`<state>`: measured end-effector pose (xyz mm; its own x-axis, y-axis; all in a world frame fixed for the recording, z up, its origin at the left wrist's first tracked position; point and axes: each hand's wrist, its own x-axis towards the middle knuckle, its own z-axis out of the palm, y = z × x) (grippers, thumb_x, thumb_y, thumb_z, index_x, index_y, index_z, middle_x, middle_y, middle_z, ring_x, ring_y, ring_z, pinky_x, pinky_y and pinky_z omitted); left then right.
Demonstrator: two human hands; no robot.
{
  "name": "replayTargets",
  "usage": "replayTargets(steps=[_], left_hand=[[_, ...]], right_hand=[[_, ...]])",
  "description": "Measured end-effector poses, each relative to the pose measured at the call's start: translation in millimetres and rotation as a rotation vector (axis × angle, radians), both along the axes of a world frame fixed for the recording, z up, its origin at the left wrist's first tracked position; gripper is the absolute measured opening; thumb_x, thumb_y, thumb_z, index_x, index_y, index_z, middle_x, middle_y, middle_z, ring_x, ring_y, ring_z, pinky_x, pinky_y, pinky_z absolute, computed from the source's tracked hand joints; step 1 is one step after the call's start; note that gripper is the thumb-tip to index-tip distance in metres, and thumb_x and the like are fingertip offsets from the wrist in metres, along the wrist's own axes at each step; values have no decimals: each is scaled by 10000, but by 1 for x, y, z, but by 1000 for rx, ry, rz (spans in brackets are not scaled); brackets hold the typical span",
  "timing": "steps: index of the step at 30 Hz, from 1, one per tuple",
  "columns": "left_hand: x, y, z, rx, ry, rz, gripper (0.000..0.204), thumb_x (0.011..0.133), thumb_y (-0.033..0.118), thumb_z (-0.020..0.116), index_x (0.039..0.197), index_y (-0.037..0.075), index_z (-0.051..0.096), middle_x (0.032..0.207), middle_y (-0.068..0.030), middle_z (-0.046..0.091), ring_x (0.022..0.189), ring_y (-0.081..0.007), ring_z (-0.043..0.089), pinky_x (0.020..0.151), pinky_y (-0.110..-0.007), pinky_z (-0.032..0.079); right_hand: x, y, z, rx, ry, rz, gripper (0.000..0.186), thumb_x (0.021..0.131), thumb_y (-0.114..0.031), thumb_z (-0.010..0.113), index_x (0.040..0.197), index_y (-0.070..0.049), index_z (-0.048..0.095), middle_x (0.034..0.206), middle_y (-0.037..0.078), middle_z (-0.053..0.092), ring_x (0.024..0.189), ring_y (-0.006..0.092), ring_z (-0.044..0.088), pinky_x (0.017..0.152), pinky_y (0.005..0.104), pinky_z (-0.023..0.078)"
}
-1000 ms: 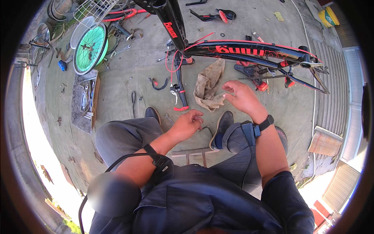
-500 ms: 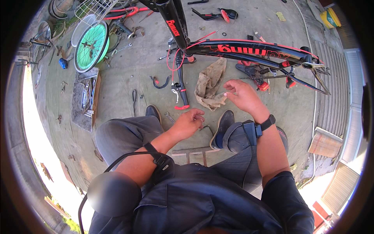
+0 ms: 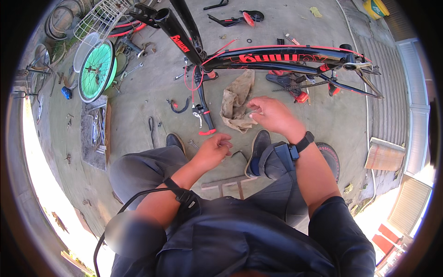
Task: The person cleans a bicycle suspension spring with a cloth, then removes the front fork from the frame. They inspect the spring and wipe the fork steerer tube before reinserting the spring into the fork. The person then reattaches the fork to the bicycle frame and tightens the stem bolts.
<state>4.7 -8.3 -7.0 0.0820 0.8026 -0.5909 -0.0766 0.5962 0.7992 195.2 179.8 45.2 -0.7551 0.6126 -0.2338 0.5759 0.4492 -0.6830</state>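
My left hand (image 3: 211, 151) hangs just on my side of a red-tipped handlebar end (image 3: 206, 132), with its fingers loosely curled and nothing visible in them. My right hand (image 3: 277, 119) hovers by the right edge of a crumpled tan rag (image 3: 235, 104). Its fingers are bent, the thumb stands a little apart, and I see nothing held. Beyond both hands lies a black bicycle frame (image 3: 272, 56) with red lettering and a red cable. A brake lever (image 3: 198, 117) sits on the handlebar. Whether the right fingertips touch the rag cannot be made out.
A tool tray (image 3: 107, 124) with wrenches stands at left, near a spoked wheel (image 3: 98, 70) over a green basin. Right of the rag lie a crank and chain (image 3: 295, 87). A curved black-and-red part (image 3: 180, 106) and a small wrench (image 3: 193, 144) lie on the ground.
The view has shifted, so the frame, the rag and the tools appear farther left. Both hands appear slightly farther left too, and keep nearly the same posture.
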Motion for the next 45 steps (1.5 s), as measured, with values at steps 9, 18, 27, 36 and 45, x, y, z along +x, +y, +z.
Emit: replayTargets(steps=[9, 18, 27, 36, 45], left_hand=[[0, -1, -4, -44, -40, 22, 385, 943, 45, 533, 1319, -32, 511, 1152, -160, 663, 905, -198, 709, 758, -313, 548], [-1, -1, -8, -23, -17, 21, 361, 944, 48, 540, 1296, -34, 531, 1115, -152, 676, 880, -194, 714, 747, -305, 554], [-1, -2, -6, -9, 15, -2, 375, 936, 57, 550, 1299, -35, 536, 1114, -145, 680, 896, -194, 712, 769, -307, 552], [-1, -1, -4, -7, 51, -19, 378, 934, 58, 543, 1299, -42, 535, 1104, -148, 685, 887, -205, 725, 761, -305, 552], [-1, 0, -4, -19, 27, -25, 381, 940, 51, 532, 1309, -44, 525, 1103, -146, 670, 892, -203, 719, 762, -303, 551]], right_hand=[[-3, -1, 1, 20, -31, -1, 290, 865, -146, 684, 1123, -19, 644, 1077, 160, 687, 972, 287, 701, 851, 387, 560], [-3, -1, 1, 22, -13, 3, 293, 852, -145, 696, 1110, -16, 644, 1059, 166, 684, 970, 302, 694, 856, 397, 555], [-1, -1, 0, 11, 80, 27, 299, 849, -137, 696, 1114, -7, 648, 1063, 169, 680, 922, 296, 701, 821, 386, 562], [-3, -3, 3, 12, 29, 1, 308, 852, -159, 717, 1122, -25, 652, 1039, 149, 677, 916, 279, 699, 828, 375, 563], [-4, -2, 1, 6, 53, 5, 300, 862, -184, 711, 1107, -23, 645, 1037, 150, 676, 932, 279, 696, 828, 374, 561]])
